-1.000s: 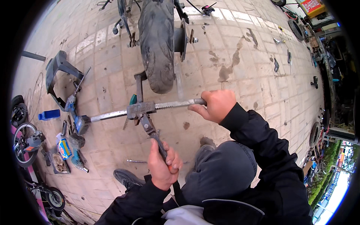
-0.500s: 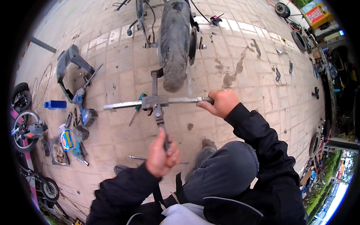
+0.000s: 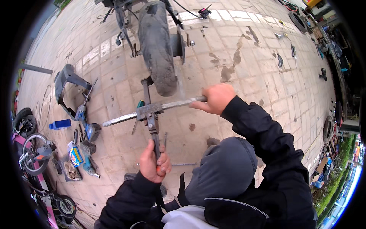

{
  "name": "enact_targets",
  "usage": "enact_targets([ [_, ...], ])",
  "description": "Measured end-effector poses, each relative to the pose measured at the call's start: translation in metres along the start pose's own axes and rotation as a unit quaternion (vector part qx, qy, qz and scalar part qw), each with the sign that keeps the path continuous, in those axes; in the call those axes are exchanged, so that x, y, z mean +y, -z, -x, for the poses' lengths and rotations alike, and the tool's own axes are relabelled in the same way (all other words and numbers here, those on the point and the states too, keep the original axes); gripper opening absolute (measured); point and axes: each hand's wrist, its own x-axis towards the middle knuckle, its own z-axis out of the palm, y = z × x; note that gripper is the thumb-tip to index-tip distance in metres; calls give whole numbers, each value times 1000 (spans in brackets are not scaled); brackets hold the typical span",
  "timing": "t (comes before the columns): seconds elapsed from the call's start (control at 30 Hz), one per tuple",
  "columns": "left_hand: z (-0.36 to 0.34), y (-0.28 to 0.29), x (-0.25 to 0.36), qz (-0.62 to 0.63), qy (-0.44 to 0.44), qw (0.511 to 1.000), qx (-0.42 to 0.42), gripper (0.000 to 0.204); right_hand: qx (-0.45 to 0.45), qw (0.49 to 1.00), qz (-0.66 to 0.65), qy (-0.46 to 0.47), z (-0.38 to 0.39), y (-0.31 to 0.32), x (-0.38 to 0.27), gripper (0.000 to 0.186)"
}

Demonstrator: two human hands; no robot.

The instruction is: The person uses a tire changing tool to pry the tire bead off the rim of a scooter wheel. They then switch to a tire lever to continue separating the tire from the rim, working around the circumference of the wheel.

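Note:
A steel bar tool with a toothed rack (image 3: 121, 120) lies crosswise before me, slightly tilted, with a sliding ratchet block (image 3: 150, 112) on it. My right hand (image 3: 219, 99) is closed around the bar's right end. My left hand (image 3: 151, 163) grips the lever (image 3: 156, 145) below the block. A bit of orange shows in that palm, and a thin metal shaft (image 3: 165, 139) rises beside the fingers; what it belongs to is hidden. From the block a hooked arm (image 3: 146, 88) reaches up beside the worn black tyre (image 3: 155, 47) of a wheel; whether it touches is unclear.
To the left lie a grey plastic shell (image 3: 67, 84), a blue bottle (image 3: 60, 124) and cordless power tools (image 3: 92, 131). Behind the block sits a green-handled screwdriver (image 3: 141, 103). A long metal rod (image 3: 183, 164) lies near my legs. Loose tools (image 3: 280, 60) are scattered right.
The bar has tilted, its right end up and left end down. Both hands and the block have shifted slightly left in view. The wheel also appears further left, as the view has turned.

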Motion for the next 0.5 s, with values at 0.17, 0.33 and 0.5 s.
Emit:
enact_targets([
  [0.17,-5,-14,-14,3,-41,999,16,49,48,999,20,-3,-3,4,3,64],
  [0.33,-8,-31,-13,30,-71,997,31,48,60,998,31,-6,-10,12,1,62],
  [0.5,-11,-41,-18,49,-75,995,40,49,71,997,31,-16,-10,10,7,59],
])
